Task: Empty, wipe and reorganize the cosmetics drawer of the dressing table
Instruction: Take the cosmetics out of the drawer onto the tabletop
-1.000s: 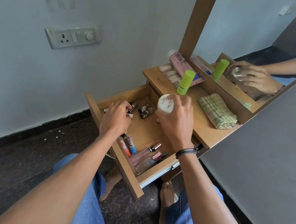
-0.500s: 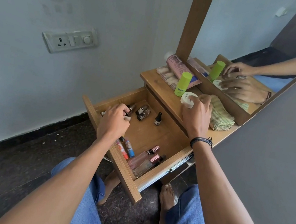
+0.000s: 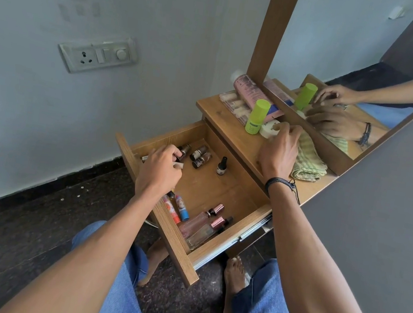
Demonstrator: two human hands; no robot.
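Emptying looks partly done; the open wooden drawer (image 3: 211,189) still holds small dark vials (image 3: 201,155) and clear glass perfume bottles (image 3: 202,232) — wiping and reorganizing remain. Inside it, the left hand (image 3: 160,168) pinches a slim pale stick (image 3: 178,165); the right hand (image 3: 278,151) grips a white round jar (image 3: 268,131) on the wooden tabletop (image 3: 233,133).

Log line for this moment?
drawer: open, bottles inside | right hand: holds white jar on tabletop beside green bottle | left hand: grips pale stick in drawer

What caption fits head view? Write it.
Right hand grips white jar on tabletop; left hand grips slim stick in drawer.
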